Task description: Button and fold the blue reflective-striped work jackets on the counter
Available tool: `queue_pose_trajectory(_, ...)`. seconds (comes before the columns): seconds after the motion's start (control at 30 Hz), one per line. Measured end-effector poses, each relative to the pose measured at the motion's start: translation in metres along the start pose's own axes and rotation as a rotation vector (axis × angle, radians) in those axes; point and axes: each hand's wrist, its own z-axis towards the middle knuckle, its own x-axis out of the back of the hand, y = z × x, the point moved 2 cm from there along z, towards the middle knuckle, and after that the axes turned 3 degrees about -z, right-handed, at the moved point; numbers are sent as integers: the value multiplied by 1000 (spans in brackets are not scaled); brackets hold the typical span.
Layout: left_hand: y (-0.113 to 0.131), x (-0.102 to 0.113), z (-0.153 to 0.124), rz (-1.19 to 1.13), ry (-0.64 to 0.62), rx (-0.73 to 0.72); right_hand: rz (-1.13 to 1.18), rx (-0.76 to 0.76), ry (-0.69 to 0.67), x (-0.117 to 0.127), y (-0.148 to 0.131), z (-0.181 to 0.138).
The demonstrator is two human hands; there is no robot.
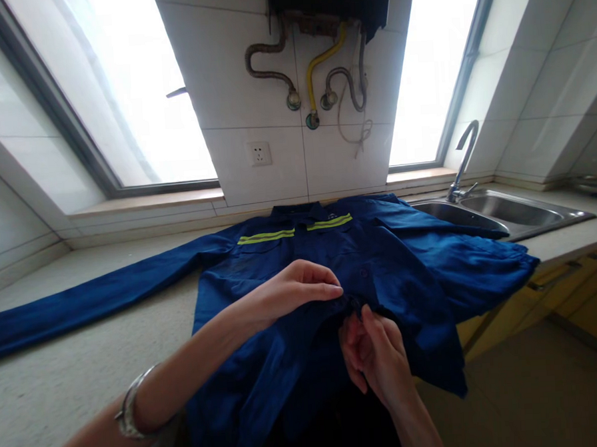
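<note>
A blue work jacket [261, 279] with yellow-green reflective strips across the chest lies spread over the counter, its collar toward the wall. Its lower part hangs over the front edge. My left hand [302, 285] pinches the cloth at the front opening, thumb and forefinger together. Just below and to the right, my right hand [375, 343] grips the dark folded edge of the same opening between thumb and fingers. A button shows faintly on the cloth above my right hand. Whether a button is between my fingers is too dark to tell.
A steel double sink [518, 208] with a curved faucet [468, 154] stands at the right, one sleeve reaching over its edge. The pale countertop [148, 325] runs left under the other sleeve. A wall socket [259, 153] and water heater pipes [315, 69] are on the tiled wall.
</note>
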Motion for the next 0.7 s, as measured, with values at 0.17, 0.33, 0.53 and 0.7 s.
queue_pose_trajectory(0.17,0,0,1,35,26,-16,-40,-8,1,-4,-4,-2)
queue_pose_trajectory(0.33,1,-1,0,30,27,0,-78,-11,27,-4,-3,-2)
queue_pose_trajectory(0.53,-1,0,0,50,32,-8,-105,-8,13,-2,-1,-1)
queue_pose_trajectory(0.7,-4,-3,0,89,31,-40,-120,-5,39,-3,-1,-2)
